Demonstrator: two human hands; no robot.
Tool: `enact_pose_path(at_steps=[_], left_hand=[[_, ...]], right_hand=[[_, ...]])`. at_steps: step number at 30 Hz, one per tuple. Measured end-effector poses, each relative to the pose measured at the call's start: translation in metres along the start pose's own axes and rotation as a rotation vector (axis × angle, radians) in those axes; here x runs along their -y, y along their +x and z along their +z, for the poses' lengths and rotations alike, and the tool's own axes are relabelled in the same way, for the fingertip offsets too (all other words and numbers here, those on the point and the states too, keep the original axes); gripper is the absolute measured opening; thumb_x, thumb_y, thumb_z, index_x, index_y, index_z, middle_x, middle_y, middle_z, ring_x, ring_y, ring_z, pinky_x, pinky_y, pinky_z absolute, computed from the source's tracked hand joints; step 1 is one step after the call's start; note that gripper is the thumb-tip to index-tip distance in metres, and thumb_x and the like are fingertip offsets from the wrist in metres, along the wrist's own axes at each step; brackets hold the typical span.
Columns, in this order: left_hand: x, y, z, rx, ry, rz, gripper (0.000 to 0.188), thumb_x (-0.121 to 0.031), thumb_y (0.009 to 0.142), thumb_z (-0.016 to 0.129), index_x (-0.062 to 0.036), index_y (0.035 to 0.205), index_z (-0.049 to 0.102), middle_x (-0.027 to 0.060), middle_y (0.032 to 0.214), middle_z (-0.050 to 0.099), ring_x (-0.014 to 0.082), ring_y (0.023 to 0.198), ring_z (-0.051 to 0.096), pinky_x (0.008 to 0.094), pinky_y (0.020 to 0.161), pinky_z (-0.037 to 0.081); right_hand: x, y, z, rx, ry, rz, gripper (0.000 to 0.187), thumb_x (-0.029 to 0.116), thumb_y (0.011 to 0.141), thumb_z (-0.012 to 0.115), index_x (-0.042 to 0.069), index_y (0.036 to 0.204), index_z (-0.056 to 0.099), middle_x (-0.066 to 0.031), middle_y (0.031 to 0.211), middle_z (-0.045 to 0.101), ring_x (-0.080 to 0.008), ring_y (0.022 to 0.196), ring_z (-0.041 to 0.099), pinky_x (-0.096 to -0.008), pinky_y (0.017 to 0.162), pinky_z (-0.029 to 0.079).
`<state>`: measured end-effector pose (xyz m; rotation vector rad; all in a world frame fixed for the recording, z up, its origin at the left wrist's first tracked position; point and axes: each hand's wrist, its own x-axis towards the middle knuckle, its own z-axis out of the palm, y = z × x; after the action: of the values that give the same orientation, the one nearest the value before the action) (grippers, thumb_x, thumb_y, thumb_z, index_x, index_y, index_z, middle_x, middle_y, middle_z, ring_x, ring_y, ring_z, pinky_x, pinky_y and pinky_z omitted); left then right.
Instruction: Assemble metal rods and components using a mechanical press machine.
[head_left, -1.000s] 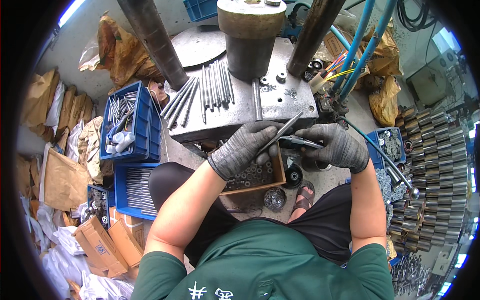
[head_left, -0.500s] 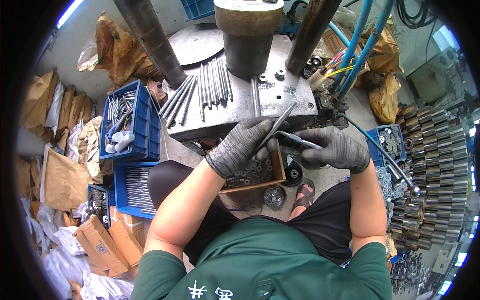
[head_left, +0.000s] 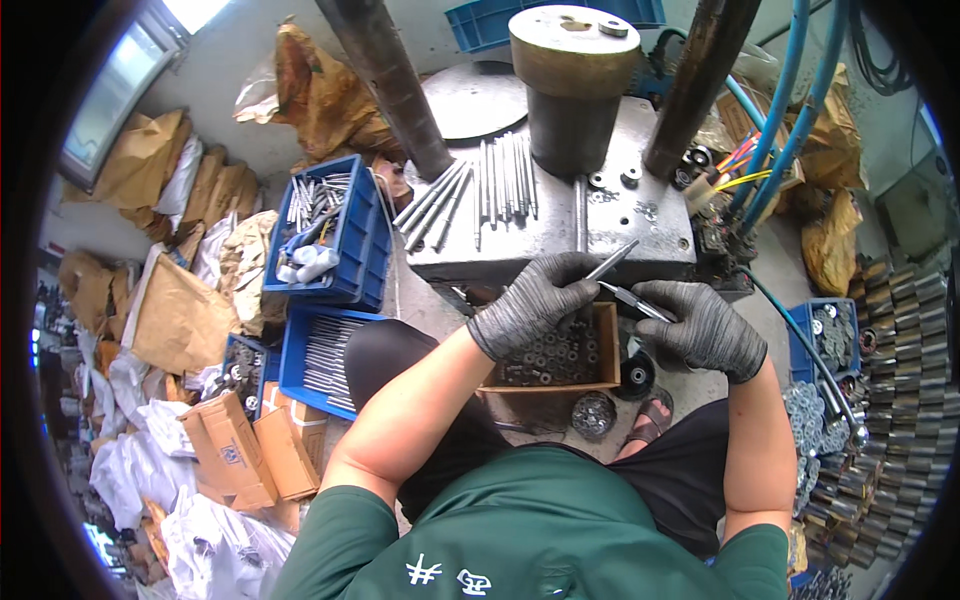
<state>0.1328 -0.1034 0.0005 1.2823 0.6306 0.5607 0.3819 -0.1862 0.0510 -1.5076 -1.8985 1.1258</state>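
In grey gloves, both my hands are raised over an open box of small metal rings (head_left: 545, 360). My left hand (head_left: 540, 300) is closed round a slim metal shaft (head_left: 614, 259), whose bare end slants up to the right past my thumb. Between the fingers of my right hand (head_left: 708, 330) is a slim silver hand tool (head_left: 638, 302) with a thin tip. That tip is right by the shaft near my left thumb; whether they touch I cannot tell. The shaft's lower end is hidden by my left hand.
Ahead is a metal press bed (head_left: 450, 255) with several loose shafts (head_left: 507, 175) and a thick steel column (head_left: 575, 110). Blue crates (head_left: 350, 235) of parts stand left. More parts crates (head_left: 830, 335) and stacked metal cylinders (head_left: 900, 400) are at right.
The view has swung, so the scene lies farther right and lower. My hands keep hold of the shaft and the tool, whose angle against the shaft has changed slightly.
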Motion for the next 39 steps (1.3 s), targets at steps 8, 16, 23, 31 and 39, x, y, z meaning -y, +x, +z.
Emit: enact_pose_path(at_steps=[8, 16, 23, 31, 39], left_hand=[[-0.006, -0.010, -0.023, -0.059, 0.009, -0.014, 0.035, -0.023, 0.098, 0.066, -0.0034, 0.127, 0.061, 0.0014, 0.086, 0.065, 0.0045, 0.063, 0.054, 0.0207, 0.054, 0.045], [-0.028, 0.008, -0.115, -0.688, 0.800, 0.080, 0.028, -0.020, 0.097, 0.060, -0.0018, 0.117, 0.067, 0.0116, 0.084, 0.071, 0.0208, 0.071, 0.067, 0.0339, 0.069, 0.054], [-0.059, 0.013, -0.144, -0.636, 1.567, -0.158, 0.066, -0.042, 0.080, 0.074, -0.0014, 0.130, 0.059, 0.0292, 0.122, 0.062, 0.0401, 0.116, 0.061, 0.0453, 0.101, 0.049], [-0.062, 0.018, -0.156, -0.560, 1.636, -0.362, 0.063, -0.047, 0.082, 0.070, 0.0036, 0.119, 0.063, 0.0295, 0.107, 0.069, 0.0399, 0.104, 0.068, 0.0464, 0.093, 0.053], [-0.037, -0.009, -0.179, -0.649, 1.513, -0.397, 0.076, -0.041, 0.083, 0.064, 0.0083, 0.138, 0.046, 0.0319, 0.109, 0.068, 0.0399, 0.106, 0.068, 0.0446, 0.094, 0.053]], right_hand=[[0.026, 0.005, 0.012, -0.120, -0.368, -0.029, 0.046, 0.023, 0.086, 0.071, -0.001, 0.124, 0.062, -0.0261, 0.103, 0.070, -0.0381, 0.097, 0.069, -0.0427, 0.085, 0.054], [0.018, -0.004, -0.010, -0.487, -0.280, -0.128, 0.049, 0.023, 0.083, 0.072, -0.002, 0.124, 0.063, -0.0226, 0.102, 0.068, -0.0375, 0.093, 0.069, -0.0450, 0.082, 0.055], [0.018, -0.009, -0.022, -0.518, -0.351, -0.112, 0.047, 0.029, 0.082, 0.070, 0.003, 0.122, 0.066, -0.0223, 0.102, 0.067, -0.0374, 0.091, 0.069, -0.0453, 0.081, 0.056], [0.016, -0.017, -0.029, -0.474, -0.366, -0.096, 0.044, 0.030, 0.082, 0.070, 0.005, 0.118, 0.067, -0.0210, 0.100, 0.067, -0.0358, 0.090, 0.069, -0.0456, 0.082, 0.055], [0.023, -0.031, -0.036, -0.513, -0.388, -0.116, 0.044, 0.029, 0.081, 0.071, 0.003, 0.117, 0.066, -0.0224, 0.100, 0.066, -0.0374, 0.091, 0.068, -0.0457, 0.082, 0.055]])
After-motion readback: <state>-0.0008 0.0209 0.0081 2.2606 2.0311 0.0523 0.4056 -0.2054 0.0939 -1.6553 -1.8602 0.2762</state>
